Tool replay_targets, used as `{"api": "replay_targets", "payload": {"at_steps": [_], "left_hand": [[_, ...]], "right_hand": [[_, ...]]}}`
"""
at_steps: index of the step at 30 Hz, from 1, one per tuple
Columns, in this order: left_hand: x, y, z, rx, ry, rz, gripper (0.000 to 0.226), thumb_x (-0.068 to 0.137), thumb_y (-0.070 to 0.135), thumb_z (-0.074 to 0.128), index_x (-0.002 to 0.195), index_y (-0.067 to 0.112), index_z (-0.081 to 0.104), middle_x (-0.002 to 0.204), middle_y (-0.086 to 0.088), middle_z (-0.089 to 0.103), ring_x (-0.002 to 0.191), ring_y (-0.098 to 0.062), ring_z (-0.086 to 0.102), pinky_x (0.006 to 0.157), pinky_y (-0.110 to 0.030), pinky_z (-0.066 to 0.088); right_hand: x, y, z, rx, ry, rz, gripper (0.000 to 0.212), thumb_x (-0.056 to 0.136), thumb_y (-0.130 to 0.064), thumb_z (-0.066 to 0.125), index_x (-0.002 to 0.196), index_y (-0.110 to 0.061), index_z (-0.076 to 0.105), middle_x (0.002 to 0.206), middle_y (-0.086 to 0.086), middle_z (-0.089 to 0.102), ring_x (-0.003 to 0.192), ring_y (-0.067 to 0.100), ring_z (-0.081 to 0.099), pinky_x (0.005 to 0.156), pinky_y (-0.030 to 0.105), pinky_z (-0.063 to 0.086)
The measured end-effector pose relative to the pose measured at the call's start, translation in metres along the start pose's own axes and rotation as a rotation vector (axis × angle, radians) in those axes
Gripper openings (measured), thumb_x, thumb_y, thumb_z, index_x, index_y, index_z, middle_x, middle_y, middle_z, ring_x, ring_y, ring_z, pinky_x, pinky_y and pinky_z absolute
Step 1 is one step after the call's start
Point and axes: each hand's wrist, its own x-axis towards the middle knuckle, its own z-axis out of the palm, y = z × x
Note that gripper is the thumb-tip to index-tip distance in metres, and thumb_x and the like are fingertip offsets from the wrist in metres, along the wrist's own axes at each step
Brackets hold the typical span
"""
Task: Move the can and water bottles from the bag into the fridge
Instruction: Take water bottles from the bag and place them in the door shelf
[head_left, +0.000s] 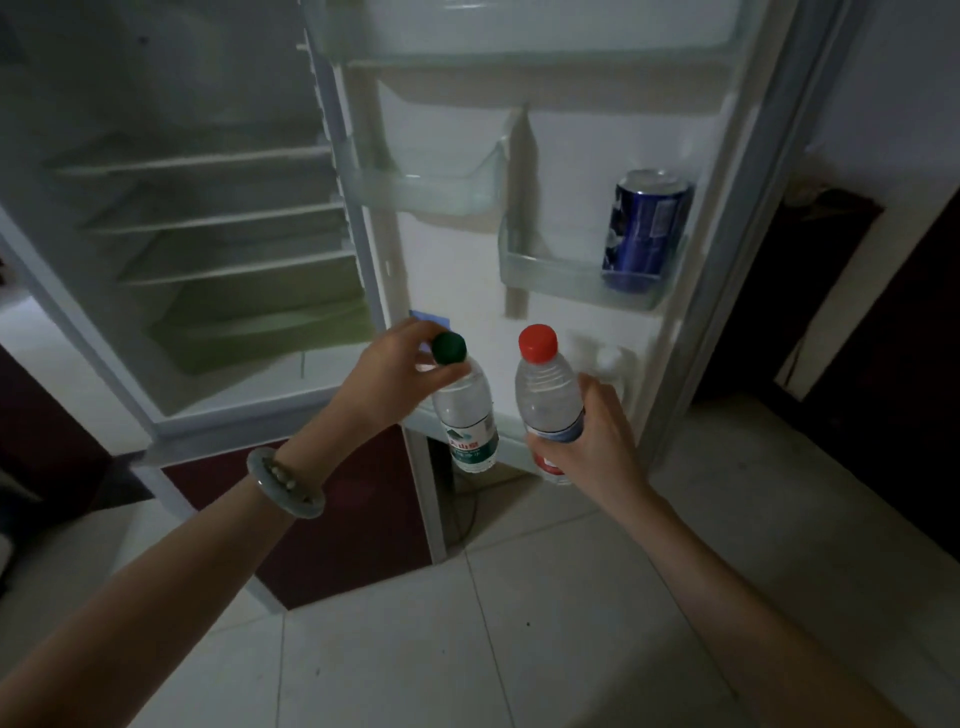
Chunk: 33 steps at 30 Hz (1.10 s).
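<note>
Setting: dim room, pale tiled floor, fridge standing open with bare shelves.
Can: blue can upright in a clear bin on the fridge door.
Left hand: closed at the neck of the green-capped bottle, fingers just under the cap; bangle on wrist.
Right hand: wrapped around the lower body of the red-capped bottle.
Bottles: both upright, side by side, apart, low before the door.

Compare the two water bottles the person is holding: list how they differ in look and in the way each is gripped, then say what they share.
The green-capped bottle has a green and white label; the red-capped bottle has a blue and red one. The left hand pinches the green-capped bottle up at its neck; the right hand wraps the red-capped bottle around its lower body. Both are clear plastic, capped, and held near the lower fridge door.
</note>
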Motion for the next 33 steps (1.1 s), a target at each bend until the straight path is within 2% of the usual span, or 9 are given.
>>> {"api": "replay_targets", "payload": {"at_steps": [4,8,9,12,14,20,25,29,33], "left_hand": [[0.04,-0.026,0.021,-0.057,-0.005,0.001,0.031,0.078,0.022,0.075,0.103,0.01,0.063,0.104,-0.003,0.06,0.085,-0.013,0.061,0.07,-0.006,0.045],[0.069,-0.054,0.041,-0.093,-0.022,0.016,0.029,0.075,0.019,0.077,0.1,0.01,0.065,0.097,-0.007,0.062,0.084,-0.019,0.062,0.08,-0.031,0.053],[0.078,-0.058,0.044,-0.092,-0.029,0.028,0.03,0.075,0.021,0.077,0.101,0.01,0.065,0.096,-0.005,0.061,0.083,-0.018,0.062,0.08,-0.031,0.053],[0.104,-0.066,0.051,-0.103,-0.081,0.056,0.03,0.078,0.023,0.074,0.102,0.01,0.064,0.094,0.002,0.055,0.081,-0.01,0.057,0.075,-0.007,0.042],[0.117,-0.07,0.059,-0.129,-0.144,0.085,0.03,0.078,0.023,0.074,0.102,0.01,0.064,0.094,0.002,0.055,0.081,-0.008,0.055,0.074,-0.001,0.04],[0.138,-0.088,0.096,-0.134,-0.278,0.226,0.034,0.075,0.022,0.077,0.102,0.006,0.065,0.09,-0.004,0.057,0.079,-0.015,0.059,0.076,-0.017,0.046],[0.143,-0.097,0.117,-0.169,-0.349,0.262,0.032,0.075,0.022,0.077,0.102,0.008,0.065,0.091,-0.003,0.057,0.08,-0.015,0.058,0.077,-0.026,0.049],[0.145,-0.107,0.124,-0.166,-0.4,0.255,0.034,0.076,0.023,0.077,0.103,0.009,0.064,0.096,-0.003,0.058,0.082,-0.012,0.057,0.075,-0.019,0.045],[0.15,-0.107,0.129,-0.193,-0.429,0.248,0.032,0.077,0.022,0.075,0.105,0.01,0.063,0.102,-0.005,0.06,0.088,-0.016,0.059,0.08,-0.022,0.047]], "right_hand": [[0.036,0.024,0.026,-0.013,0.03,0.078,0.066,0.056,-0.029,0.082,0.112,-0.018,0.049,0.104,0.004,0.058,0.095,0.021,0.057,0.076,0.039,0.052],[0.058,0.043,0.055,-0.011,0.098,0.2,0.069,0.059,-0.027,0.082,0.119,-0.016,0.05,0.114,0.004,0.061,0.105,0.02,0.057,0.087,0.04,0.05],[0.064,0.045,0.061,-0.009,0.107,0.219,0.067,0.059,-0.026,0.082,0.117,-0.017,0.05,0.113,0.003,0.062,0.105,0.019,0.057,0.088,0.039,0.05],[0.074,0.053,0.077,-0.042,0.143,0.271,0.062,0.062,-0.023,0.082,0.114,-0.017,0.051,0.109,0.004,0.063,0.103,0.017,0.057,0.085,0.03,0.047],[0.076,0.056,0.085,-0.06,0.193,0.297,0.058,0.064,-0.024,0.08,0.113,-0.019,0.051,0.105,0.003,0.064,0.1,0.018,0.059,0.083,0.029,0.047],[0.083,0.07,0.101,-0.119,0.22,0.495,0.056,0.068,-0.042,0.07,0.116,-0.023,0.049,0.098,-0.009,0.064,0.093,0.008,0.061,0.077,0.019,0.048],[0.077,0.07,0.106,-0.106,0.263,0.607,0.074,0.06,-0.039,0.074,0.126,-0.027,0.042,0.115,-0.004,0.062,0.106,0.015,0.058,0.087,0.038,0.051],[0.072,0.068,0.11,-0.145,0.278,0.598,0.074,0.07,-0.032,0.077,0.13,-0.018,0.037,0.12,0.003,0.058,0.107,0.022,0.057,0.085,0.034,0.048],[0.081,0.065,0.109,-0.285,0.332,0.505,0.067,0.079,-0.027,0.07,0.134,-0.009,0.036,0.124,0.013,0.053,0.099,0.028,0.061,0.077,0.033,0.051]]}}
